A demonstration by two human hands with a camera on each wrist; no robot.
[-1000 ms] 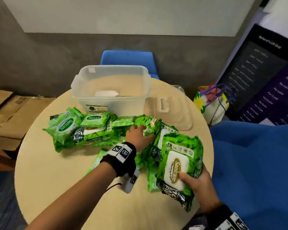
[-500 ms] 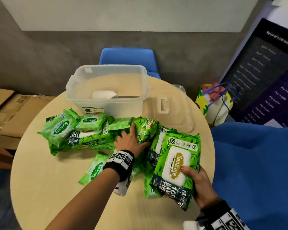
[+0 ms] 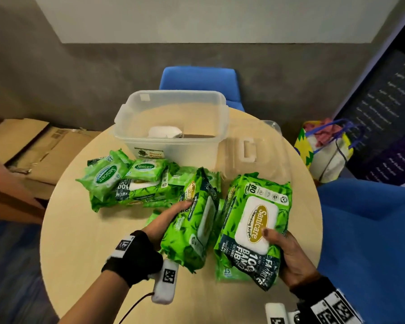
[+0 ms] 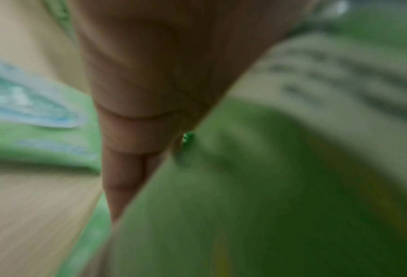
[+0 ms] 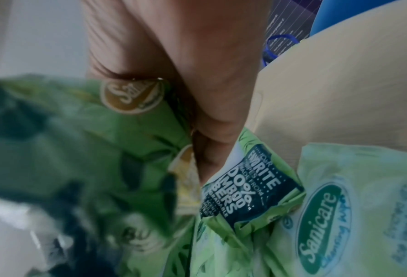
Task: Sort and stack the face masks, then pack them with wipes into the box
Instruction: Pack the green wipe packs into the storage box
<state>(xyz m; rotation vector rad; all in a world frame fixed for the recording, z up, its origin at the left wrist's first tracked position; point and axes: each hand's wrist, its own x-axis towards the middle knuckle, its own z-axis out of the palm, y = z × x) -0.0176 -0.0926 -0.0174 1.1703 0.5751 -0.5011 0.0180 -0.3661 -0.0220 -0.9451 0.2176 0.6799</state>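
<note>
My left hand (image 3: 171, 218) grips a large green wipes pack (image 3: 192, 228) tilted on its edge above the round table (image 3: 80, 242); in the blurred left wrist view the hand (image 4: 136, 116) lies against that pack (image 4: 257, 196). My right hand (image 3: 283, 249) holds another large green wipes pack (image 3: 255, 225) face up, thumb on its white lid. In the right wrist view the hand (image 5: 173, 75) grips this pack (image 5: 67, 150). A pile of smaller green wipes packs (image 3: 126, 183) lies at the table's left. The clear plastic box (image 3: 173, 108) stands open behind, with white face masks (image 3: 165, 132) inside.
The box's clear lid (image 3: 250, 150) lies flat to the right of the box. A blue chair (image 3: 199, 83) stands behind the table, blue fabric (image 3: 369, 242) at the right. A colourful bag (image 3: 325, 148) sits on the floor, and cardboard boxes (image 3: 33, 146) at the left.
My left hand, which was resting on the pile, has taken a large wipes pack and lifted it onto its edge. My right hand kept its pack, now held a little higher and nearer.
</note>
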